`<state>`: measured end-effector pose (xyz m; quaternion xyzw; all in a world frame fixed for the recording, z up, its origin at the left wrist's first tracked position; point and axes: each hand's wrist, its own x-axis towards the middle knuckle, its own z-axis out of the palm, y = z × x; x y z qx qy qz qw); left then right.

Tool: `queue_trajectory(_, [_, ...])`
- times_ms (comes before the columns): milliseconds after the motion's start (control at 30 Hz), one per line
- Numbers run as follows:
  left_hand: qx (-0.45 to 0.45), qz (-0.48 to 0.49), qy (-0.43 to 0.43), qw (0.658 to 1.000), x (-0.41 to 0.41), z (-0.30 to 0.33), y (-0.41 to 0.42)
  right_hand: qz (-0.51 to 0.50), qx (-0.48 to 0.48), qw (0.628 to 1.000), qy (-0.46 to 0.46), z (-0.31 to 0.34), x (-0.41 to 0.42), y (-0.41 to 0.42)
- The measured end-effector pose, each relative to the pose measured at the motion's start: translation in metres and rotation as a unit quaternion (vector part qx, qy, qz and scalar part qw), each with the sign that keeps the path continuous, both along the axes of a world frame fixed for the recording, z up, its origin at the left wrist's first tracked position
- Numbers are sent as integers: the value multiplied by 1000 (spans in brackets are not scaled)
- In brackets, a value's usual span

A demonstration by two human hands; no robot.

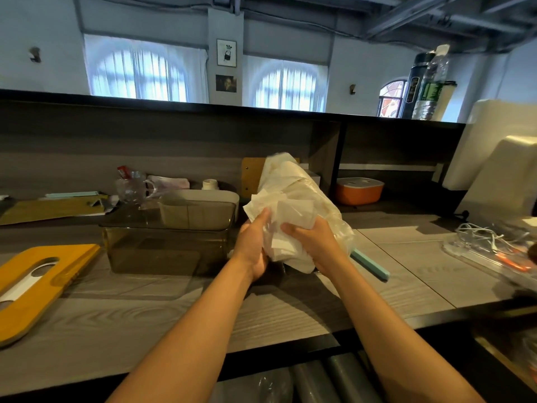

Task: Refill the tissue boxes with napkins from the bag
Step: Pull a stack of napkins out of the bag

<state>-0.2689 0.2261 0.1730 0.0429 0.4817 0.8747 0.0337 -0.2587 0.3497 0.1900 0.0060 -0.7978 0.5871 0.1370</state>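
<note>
Step in hand, by judgement: drawing a wad of napkins out of the bag, ahead of loading a box. Counter [290, 312]: grey wood-grain, carrying everything below. Clear smoked box [162, 251]: lid off, standing open just left of the hands, apparently empty, so judged the first target for refilling. Grey box [197, 210]: directly behind the clear one, open at the top, contents not discernible. Yellow lid [43, 274] with an oval slot: lying flat at the left edge, well apart from the hands, likely belonging to the clear box. Bag [293, 187]: thin clear plastic, tilted up and away toward the shelf, raised above the counter, packed with pale folded napkins. Napkins [279, 210]: a loose white bundle protruding from the near mouth of the bag, between the two hands. Orange box [359, 190]: lid on, resting in the shelf recess behind the bag, untouched. Next move, as a judgement: free the bundle fully from the plastic, carry it left, and lower it flat into the open clear box; thin paper and slack film call for a firm but even hold to avoid tearing or scattering sheets. Left hand [252, 242]: fingers curled, grasping the left side of the napkin bundle, thumb on top. Right hand [312, 242]: fingers wrapped over the right side, clutching napkins and bag film together; exact split between paper and plastic under the fingers not discernible.
</note>
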Motion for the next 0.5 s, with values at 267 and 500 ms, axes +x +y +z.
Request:
queue_trajectory(267, [81,-24,-49,995,4,1,-6,76,7,997,9,-2,-1,5])
queue_trajectory(500, [103,-12,-34,994,4,4,-3,40,28,998,26,-2,-1,3])
